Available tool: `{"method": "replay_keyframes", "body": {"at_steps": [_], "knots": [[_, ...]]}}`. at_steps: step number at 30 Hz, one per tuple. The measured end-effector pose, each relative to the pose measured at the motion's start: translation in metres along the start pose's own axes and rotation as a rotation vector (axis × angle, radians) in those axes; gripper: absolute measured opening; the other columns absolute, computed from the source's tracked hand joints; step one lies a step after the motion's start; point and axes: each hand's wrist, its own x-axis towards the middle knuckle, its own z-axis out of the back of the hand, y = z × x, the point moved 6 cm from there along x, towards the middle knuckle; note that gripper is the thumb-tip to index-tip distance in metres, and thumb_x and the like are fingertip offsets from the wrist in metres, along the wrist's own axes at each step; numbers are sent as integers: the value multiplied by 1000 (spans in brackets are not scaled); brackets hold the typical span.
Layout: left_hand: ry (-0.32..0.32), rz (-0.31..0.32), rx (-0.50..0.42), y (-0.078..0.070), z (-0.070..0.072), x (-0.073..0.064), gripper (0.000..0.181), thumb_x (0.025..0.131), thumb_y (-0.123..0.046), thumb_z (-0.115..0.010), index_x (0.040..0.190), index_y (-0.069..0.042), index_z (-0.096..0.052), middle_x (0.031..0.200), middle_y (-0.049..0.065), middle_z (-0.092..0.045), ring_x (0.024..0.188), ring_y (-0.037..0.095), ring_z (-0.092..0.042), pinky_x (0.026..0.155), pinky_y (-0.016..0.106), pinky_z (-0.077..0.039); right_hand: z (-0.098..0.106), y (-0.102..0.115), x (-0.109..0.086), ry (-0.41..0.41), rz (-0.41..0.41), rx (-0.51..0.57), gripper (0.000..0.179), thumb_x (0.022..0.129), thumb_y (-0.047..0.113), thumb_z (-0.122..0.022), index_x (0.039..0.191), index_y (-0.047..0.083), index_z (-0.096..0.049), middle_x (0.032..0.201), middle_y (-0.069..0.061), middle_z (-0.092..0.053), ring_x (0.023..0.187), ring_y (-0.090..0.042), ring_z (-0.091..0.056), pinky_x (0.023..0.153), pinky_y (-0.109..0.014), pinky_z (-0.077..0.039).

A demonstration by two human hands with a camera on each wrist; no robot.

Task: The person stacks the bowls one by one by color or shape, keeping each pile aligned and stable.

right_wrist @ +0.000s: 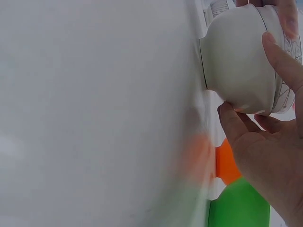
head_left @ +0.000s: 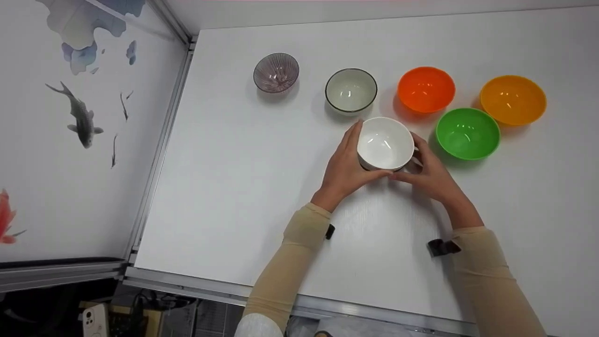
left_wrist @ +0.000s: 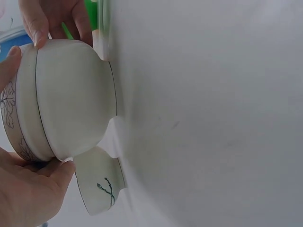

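A white bowl (head_left: 385,140) with a leaf pattern outside sits nested in a larger, dark-rimmed bowl (left_wrist: 75,94). Its patterned band (left_wrist: 9,109) shows above the outer bowl's rim in both wrist views. My left hand (head_left: 345,173) grips the nested bowls from the left, my right hand (head_left: 431,175) from the right. Both thumbs meet at the near side, by the rims. The foot of the outer bowl is right at the white tabletop. Just behind stands a pale bowl (head_left: 351,91) with a dark rim and a green plant design.
At the far left of the row is a purple ribbed glass bowl (head_left: 276,74). An orange bowl (head_left: 426,90), a green bowl (head_left: 468,134) and a yellow bowl (head_left: 513,100) stand to the right. A metal-framed panel (head_left: 107,154) borders the white table (head_left: 224,196) on the left.
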Motion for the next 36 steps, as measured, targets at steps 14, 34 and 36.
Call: {"method": "replay_keyframes", "body": {"at_steps": [14,34,36], "knots": [[-1,-6,-31,4,-4,-2,125,68,-47,-90,160,-8,-15,165,6,-24,150,17,-30,122,28,-31,-1,-1,0,0,-2,17,102,79,3,-83,159,11,-20,156,-16,-33,139,-33,-42,106,-8,-39],[12,30,-12,5,-7,-2,124,67,-49,-89,160,-9,-16,165,5,-25,150,18,-30,122,29,-32,-2,0,-2,0,1,12,102,80,1,-81,159,12,-18,158,-15,-31,138,-35,-42,105,-4,-37],[14,35,-23,5,-6,-2,125,67,-49,-90,160,-9,-16,165,5,-25,150,18,-30,122,30,-32,-2,0,-2,-2,0,-2,102,80,2,-81,159,12,-18,158,-15,-32,137,-35,-43,103,-2,-36]]}}
